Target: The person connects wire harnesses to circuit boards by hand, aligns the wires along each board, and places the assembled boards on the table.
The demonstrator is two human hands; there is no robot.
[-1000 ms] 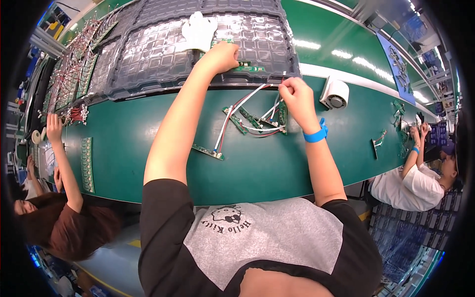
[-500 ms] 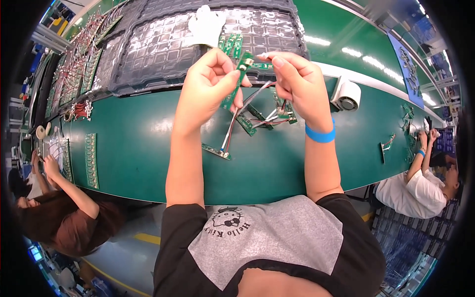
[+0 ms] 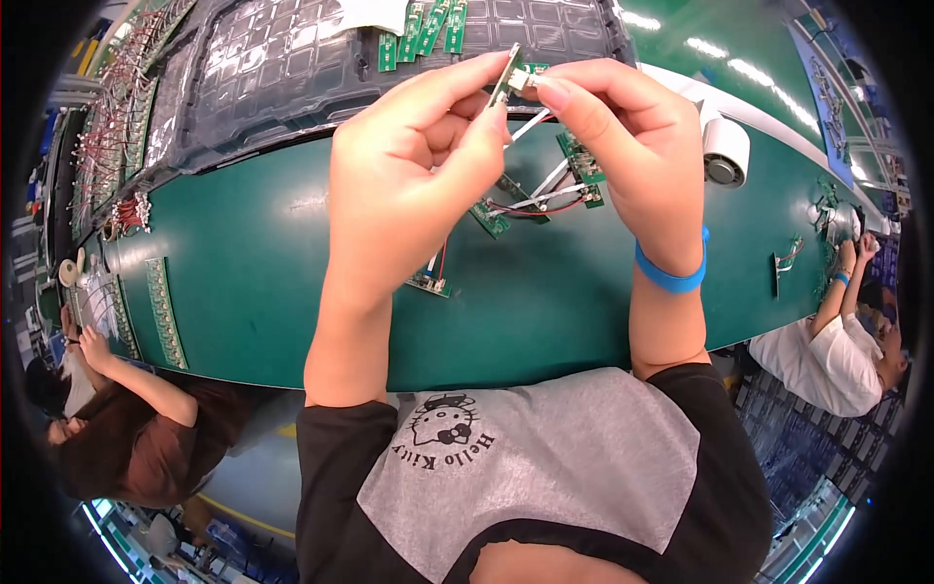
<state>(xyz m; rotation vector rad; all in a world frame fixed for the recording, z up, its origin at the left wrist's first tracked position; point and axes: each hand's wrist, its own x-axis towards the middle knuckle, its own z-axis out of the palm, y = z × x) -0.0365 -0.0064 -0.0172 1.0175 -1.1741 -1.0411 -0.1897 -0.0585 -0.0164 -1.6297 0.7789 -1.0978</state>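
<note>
My left hand (image 3: 413, 165) is closed in a pinch on a narrow green circuit board (image 3: 505, 78), tilted nearly edge-on. The fingertips of my right hand (image 3: 632, 131) are closed on a small white cable plug (image 3: 531, 82), right against the white socket on that board. From between my hands a flat white cable (image 3: 526, 128) runs down. Below lie several green boards (image 3: 581, 161) joined by white, red and black wires. Another wired board (image 3: 428, 284) lies nearer me, partly behind my left wrist.
Across the green bench (image 3: 506, 331) sits a clear-and-black plastic tray (image 3: 282, 92) with loose green boards (image 3: 418, 29) and a white cloth item (image 3: 375, 14). A small white fan (image 3: 726, 156) stands right. Co-workers sit at left (image 3: 146, 428) and right (image 3: 827, 360).
My hands have come closer together and nearer to me. The plug, earlier apart from the board, is now up against its socket. The board has turned edge-on, and the view has shifted.
</note>
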